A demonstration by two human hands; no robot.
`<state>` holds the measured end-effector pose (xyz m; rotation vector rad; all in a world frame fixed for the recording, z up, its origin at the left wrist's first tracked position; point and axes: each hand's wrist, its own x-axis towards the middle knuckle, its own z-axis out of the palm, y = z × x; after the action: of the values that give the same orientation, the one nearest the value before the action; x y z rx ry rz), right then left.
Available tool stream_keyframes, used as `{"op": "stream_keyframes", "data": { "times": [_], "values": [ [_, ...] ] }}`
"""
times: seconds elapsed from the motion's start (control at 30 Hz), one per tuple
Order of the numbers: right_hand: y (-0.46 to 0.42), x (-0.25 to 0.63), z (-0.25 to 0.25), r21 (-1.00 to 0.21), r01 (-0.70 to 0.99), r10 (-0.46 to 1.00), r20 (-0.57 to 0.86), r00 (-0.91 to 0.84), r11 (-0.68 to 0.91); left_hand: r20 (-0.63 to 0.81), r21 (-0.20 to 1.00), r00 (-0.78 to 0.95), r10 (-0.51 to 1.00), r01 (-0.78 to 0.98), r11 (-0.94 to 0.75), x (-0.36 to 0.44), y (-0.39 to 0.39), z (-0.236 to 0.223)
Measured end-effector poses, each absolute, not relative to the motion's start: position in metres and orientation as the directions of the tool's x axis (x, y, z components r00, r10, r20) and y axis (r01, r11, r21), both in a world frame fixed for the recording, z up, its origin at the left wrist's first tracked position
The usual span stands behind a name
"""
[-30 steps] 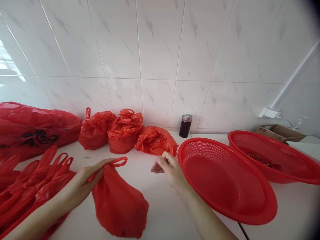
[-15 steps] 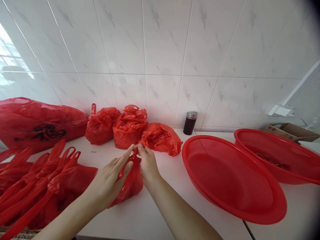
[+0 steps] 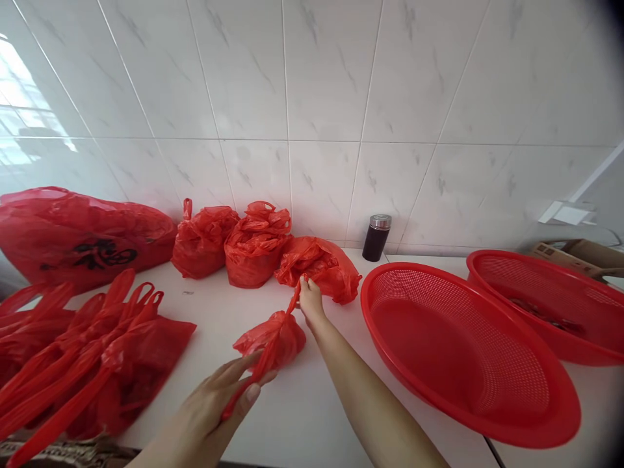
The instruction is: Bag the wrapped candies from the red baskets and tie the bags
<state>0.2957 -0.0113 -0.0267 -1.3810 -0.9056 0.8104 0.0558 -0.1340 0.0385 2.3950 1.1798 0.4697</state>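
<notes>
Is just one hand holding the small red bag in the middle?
No, the left hand grips one stretched end of the small red bag while the right hand pinches another.

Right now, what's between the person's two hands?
In the head view, a small red bag lies between them, one stretched end held by the left hand, the other by the right hand.

we count two hands [image 3: 214, 403], one held bag [image 3: 287, 341], three crumpled bags [image 3: 253, 257], one large printed bag [image 3: 92, 240], two baskets [image 3: 433, 328], one bottle [image 3: 376, 240], one carton [image 3: 578, 257]; heaped bags [image 3: 102, 354] we cannot count.
</notes>
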Motion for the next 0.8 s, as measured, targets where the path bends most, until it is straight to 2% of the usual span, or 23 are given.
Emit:
{"op": "stream_keyframes", "data": {
  "times": [0.17, 0.27, 0.37, 0.57, 0.8],
  "values": [
    [-0.057, 0.286, -0.033, -0.999, 0.026, 0.961, -0.028, 0.275, -0.037, 0.159, 0.572, 0.539, 0.827, 0.632, -0.522, 0.060, -0.089, 0.030],
    [-0.084, 0.274, -0.044, -0.990, 0.139, 0.978, -0.003, 0.211, -0.033, 0.200, 0.578, 0.491, 0.848, 0.640, -0.506, 0.068, -0.059, 0.013],
    [-0.092, 0.262, -0.055, -0.958, 0.285, 0.974, 0.080, 0.213, 0.016, 0.197, 0.569, 0.465, 0.863, 0.662, -0.487, 0.080, -0.035, -0.001],
    [-0.082, 0.273, -0.061, -0.925, 0.347, 0.946, 0.241, 0.218, 0.156, 0.172, 0.576, 0.487, 0.856, 0.655, -0.489, 0.094, -0.019, -0.009],
    [-0.085, 0.314, -0.072, -0.917, 0.373, 0.927, 0.255, 0.276, 0.141, 0.080, 0.578, 0.496, 0.864, 0.684, -0.446, 0.091, -0.029, -0.027]
  ]
}}
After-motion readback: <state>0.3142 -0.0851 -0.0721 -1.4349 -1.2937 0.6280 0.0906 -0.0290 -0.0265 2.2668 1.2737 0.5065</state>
